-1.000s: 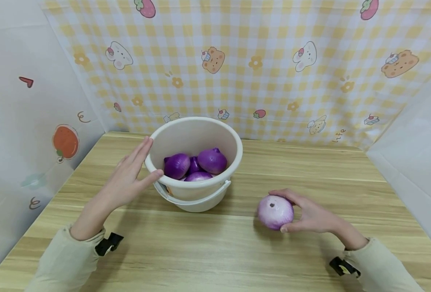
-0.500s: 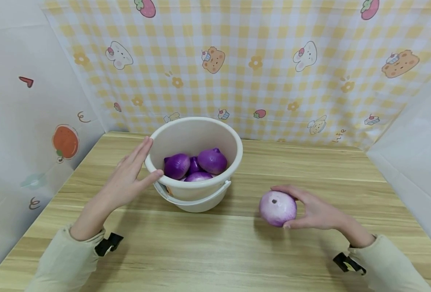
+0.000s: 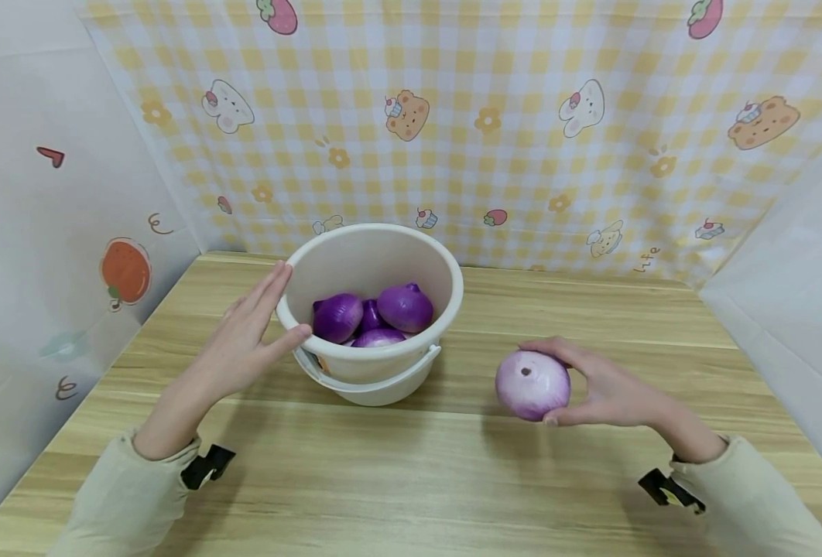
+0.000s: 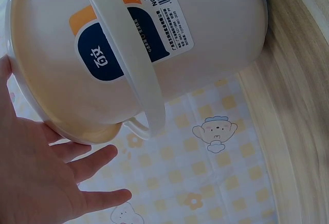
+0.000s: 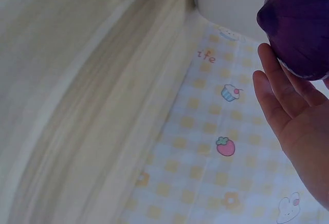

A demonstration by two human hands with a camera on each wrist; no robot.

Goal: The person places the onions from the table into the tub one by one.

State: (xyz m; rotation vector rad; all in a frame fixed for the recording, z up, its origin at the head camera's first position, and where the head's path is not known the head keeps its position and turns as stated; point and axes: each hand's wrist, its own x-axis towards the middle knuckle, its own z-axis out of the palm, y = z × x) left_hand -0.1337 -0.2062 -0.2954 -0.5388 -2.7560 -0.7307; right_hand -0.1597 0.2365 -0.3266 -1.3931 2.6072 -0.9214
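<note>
My right hand (image 3: pixel 606 391) holds a red onion (image 3: pixel 532 385) between thumb and fingers, to the right of the bucket, its pale root end facing up and toward me. The right wrist view has the dark purple side and pointed tip of this onion (image 5: pixel 300 26), raised off the wooden table. At the left, my left hand (image 3: pixel 244 340) rests with straight, spread fingers against the rim of a white bucket (image 3: pixel 369 353). Several purple onions (image 3: pixel 405 308) lie inside it. In the left wrist view, the fingers (image 4: pixel 95 165) stretch out below the bucket rim.
The bucket's white handle (image 3: pixel 383 387) hangs down at its front, and a dark blue label (image 4: pixel 97 54) is stuck on the wall. A yellow checked cloth (image 3: pixel 453 155) stands behind the wooden table (image 3: pixel 383 480). White cloths hang at both sides.
My right hand has lifted the onion and drawn slightly to the right and away from me. The left hand and the bucket have stayed in place.
</note>
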